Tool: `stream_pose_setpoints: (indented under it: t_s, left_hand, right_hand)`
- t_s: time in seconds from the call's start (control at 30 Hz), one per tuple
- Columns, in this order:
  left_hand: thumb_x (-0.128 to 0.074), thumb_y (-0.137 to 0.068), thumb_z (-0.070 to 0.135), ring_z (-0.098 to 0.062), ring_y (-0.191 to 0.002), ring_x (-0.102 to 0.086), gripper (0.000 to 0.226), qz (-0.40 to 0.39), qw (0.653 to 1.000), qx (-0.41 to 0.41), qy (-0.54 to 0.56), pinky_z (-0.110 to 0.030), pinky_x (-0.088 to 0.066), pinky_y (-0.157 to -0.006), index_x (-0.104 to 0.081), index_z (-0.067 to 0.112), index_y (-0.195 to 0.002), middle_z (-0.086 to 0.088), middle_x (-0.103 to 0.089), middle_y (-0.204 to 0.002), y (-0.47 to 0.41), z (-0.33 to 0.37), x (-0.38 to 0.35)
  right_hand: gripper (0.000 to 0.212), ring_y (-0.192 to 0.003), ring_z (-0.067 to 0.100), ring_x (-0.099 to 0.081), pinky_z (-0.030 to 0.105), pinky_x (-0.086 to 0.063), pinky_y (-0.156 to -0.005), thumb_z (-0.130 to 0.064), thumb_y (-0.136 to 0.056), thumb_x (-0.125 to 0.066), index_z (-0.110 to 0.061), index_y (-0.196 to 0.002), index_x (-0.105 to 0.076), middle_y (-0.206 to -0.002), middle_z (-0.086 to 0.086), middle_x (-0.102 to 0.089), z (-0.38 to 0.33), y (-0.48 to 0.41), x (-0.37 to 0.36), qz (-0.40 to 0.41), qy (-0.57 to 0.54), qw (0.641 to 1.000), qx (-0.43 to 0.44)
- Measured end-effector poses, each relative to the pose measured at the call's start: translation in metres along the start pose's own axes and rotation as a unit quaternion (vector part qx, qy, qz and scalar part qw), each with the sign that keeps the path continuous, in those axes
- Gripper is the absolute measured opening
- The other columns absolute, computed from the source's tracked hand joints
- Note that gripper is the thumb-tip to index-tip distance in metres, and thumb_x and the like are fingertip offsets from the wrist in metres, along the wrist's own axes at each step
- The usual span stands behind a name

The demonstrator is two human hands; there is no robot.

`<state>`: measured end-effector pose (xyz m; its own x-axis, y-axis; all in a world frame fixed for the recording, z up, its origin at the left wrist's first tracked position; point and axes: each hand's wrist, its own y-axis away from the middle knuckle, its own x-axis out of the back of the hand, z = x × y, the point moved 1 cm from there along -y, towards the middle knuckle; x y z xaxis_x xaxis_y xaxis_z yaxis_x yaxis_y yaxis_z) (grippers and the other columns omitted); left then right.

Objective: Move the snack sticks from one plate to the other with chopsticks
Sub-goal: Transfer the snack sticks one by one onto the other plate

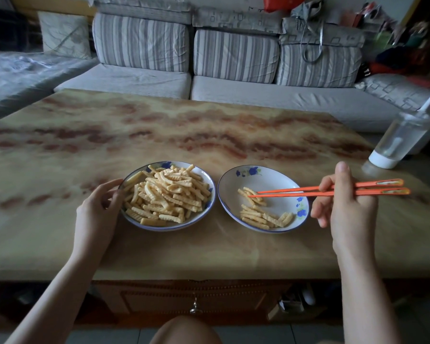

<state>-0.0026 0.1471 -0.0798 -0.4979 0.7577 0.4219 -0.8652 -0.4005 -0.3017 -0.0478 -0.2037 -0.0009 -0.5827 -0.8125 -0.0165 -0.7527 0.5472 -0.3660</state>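
Two white plates with blue rims stand side by side on the table. The left plate [204, 176] is heaped with crinkled yellow snack sticks [168, 194]. The right plate [276, 180] holds several sticks [263, 214] near its front. My right hand [345, 202] grips a pair of orange chopsticks [308, 191] that point left over the right plate. Their tips sit slightly apart just above the sticks there, with nothing between them. My left hand [97, 209] holds the left plate's rim at its left side, fingers curled on the edge.
The marbled brown table [159, 135] stretches far back and left. A clear bottle with a white base [402, 142] stands at the right edge. A striped grey sofa [233, 70] runs behind the table. My knee [184, 331] shows below the table front.
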Motion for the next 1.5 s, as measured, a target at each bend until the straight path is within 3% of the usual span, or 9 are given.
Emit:
stream_pose_setpoints:
  t_s: [0.53, 0.93, 1.23, 1.33, 1.5]
  left_hand:
    - [-0.056, -0.094, 0.018, -0.013, -0.090, -0.059, 0.029, -0.003, 1.000, -0.008, -0.002, -0.027, -0.039, -0.076, -0.065, 0.019, -0.121, -0.008, -0.070, -0.104, 0.000, -0.001, -0.001]
    - [-0.055, -0.094, 0.018, -0.013, -0.091, -0.060, 0.029, 0.000, 1.000, -0.010, 0.002, -0.027, -0.041, -0.076, -0.066, 0.019, -0.121, 0.000, -0.067, -0.101, 0.000, -0.001, -0.001]
    - [-0.056, -0.093, 0.019, -0.012, -0.090, -0.059, 0.029, 0.001, 1.000, -0.006, 0.000, -0.026, -0.040, -0.077, -0.066, 0.018, -0.121, 0.003, -0.065, -0.097, -0.001, 0.000, -0.001]
    - [-0.056, -0.094, 0.018, -0.011, -0.091, -0.059, 0.029, 0.001, 1.000, -0.004, 0.002, -0.025, -0.040, -0.077, -0.066, 0.018, -0.121, 0.003, -0.065, -0.098, -0.001, 0.000, -0.001]
    - [-0.056, -0.093, 0.019, -0.010, -0.092, -0.060, 0.029, 0.000, 1.000, 0.000, 0.006, -0.025, -0.040, -0.077, -0.065, 0.018, -0.121, 0.004, -0.066, -0.100, -0.001, 0.000, -0.001]
  right_hand:
    - [0.048, -0.027, 0.016, -0.038, 0.019, -0.027, -0.031, -0.037, -0.101, -0.039, -0.011, -0.061, -0.047, -0.034, 0.003, -0.047, 0.001, 0.000, -0.001, 0.016, 0.016, 1.000, -0.014]
    - [0.044, -0.029, 0.010, -0.045, 0.017, -0.026, -0.032, -0.030, -0.103, -0.037, -0.012, -0.062, -0.043, -0.041, -0.008, -0.048, -0.011, 0.005, -0.011, 0.078, -0.076, 0.994, 0.003]
    - [0.045, -0.027, 0.014, -0.040, 0.015, -0.025, -0.032, -0.030, -0.102, -0.038, -0.011, -0.062, -0.045, -0.036, 0.004, -0.041, -0.023, 0.026, -0.061, -0.033, -0.147, 0.989, -0.011]
    - [0.045, -0.027, 0.015, -0.040, 0.017, -0.024, -0.033, -0.032, -0.101, -0.039, -0.011, -0.061, -0.045, -0.044, 0.018, -0.037, -0.023, 0.035, -0.078, -0.078, -0.157, 0.984, -0.015]
    - [0.045, -0.028, 0.017, -0.041, 0.017, -0.024, -0.031, -0.033, -0.099, -0.040, -0.010, -0.062, -0.048, -0.040, 0.013, -0.040, -0.020, 0.045, -0.096, -0.147, -0.169, 0.974, -0.014]
